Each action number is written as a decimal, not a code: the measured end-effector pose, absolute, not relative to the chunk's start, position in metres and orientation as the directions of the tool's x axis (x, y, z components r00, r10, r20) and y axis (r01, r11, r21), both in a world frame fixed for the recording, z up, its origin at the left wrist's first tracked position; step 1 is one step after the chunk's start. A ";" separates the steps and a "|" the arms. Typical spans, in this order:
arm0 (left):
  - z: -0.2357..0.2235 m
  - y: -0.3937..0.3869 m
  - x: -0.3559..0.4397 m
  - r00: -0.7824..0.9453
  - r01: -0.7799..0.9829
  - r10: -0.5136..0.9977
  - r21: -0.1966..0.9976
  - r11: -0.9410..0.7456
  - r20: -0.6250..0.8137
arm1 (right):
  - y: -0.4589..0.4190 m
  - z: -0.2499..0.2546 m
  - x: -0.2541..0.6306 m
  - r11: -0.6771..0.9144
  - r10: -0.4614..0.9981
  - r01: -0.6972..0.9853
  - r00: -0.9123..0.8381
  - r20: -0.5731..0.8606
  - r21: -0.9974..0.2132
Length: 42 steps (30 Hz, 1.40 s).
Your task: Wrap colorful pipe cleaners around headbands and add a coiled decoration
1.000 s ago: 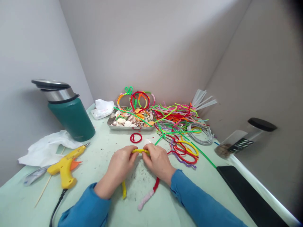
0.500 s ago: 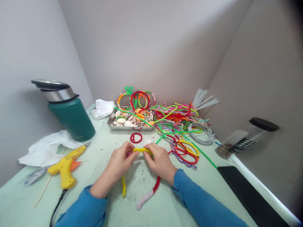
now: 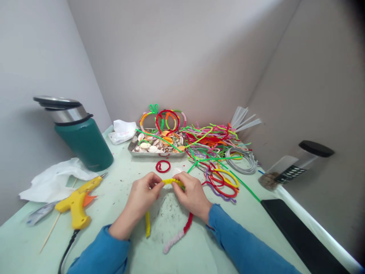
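My left hand and my right hand meet at the table's middle, both pinching a twisted yellow pipe cleaner stretched between their fingertips. Its yellow tail hangs down below my left hand. A red and pink pipe cleaner end trails below my right hand. A small red pipe cleaner ring lies just beyond the hands. Both sleeves are blue.
A yellow glue gun with a black cord lies at the left, near white tissue and a green flask. A metal tray of shells and a heap of pipe cleaners sit behind. A black pad lies right.
The hands have lifted slightly and shifted a little away from me while keeping hold of the yellow pipe cleaner. The trailing ends moved with them.
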<state>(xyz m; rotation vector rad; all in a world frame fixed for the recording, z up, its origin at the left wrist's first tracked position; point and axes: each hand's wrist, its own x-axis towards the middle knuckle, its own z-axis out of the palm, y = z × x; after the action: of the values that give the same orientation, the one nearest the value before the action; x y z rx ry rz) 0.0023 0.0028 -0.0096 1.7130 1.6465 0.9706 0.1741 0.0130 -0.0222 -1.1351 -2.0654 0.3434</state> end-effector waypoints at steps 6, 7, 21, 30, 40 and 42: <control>-0.001 -0.003 0.007 0.028 0.679 0.980 0.715 -0.164 0.198 | 0.015 -0.022 0.174 0.584 0.804 0.592 -0.328 0.496 -0.556; 0.001 -0.003 0.007 0.040 0.697 0.977 0.695 -0.177 0.209 | 0.015 -0.022 0.174 0.587 0.803 0.582 -0.330 0.497 -0.562; 0.002 0.001 -0.001 0.084 0.739 0.981 0.650 -0.178 0.173 | 0.015 -0.018 0.183 0.404 0.896 0.416 -0.359 0.261 -0.815; 0.002 0.000 0.001 0.061 0.673 0.987 0.723 -0.153 0.152 | 0.011 -0.018 0.181 0.431 0.899 0.442 -0.286 0.332 -0.787; 0.004 -0.001 0.000 -0.030 0.666 0.976 0.732 -0.142 0.216 | 0.008 -0.011 0.179 0.613 0.790 0.364 -0.274 0.549 -0.701; 0.004 -0.002 0.000 -0.038 0.665 0.972 0.732 -0.148 0.232 | 0.008 -0.011 0.178 0.625 0.780 0.356 -0.260 0.569 -0.695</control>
<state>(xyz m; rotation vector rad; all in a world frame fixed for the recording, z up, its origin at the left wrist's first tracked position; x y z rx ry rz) 0.0005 -0.0022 0.0044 1.8418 1.7220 1.0280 0.1781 0.0078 -0.0115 -0.9081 -1.8590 0.5379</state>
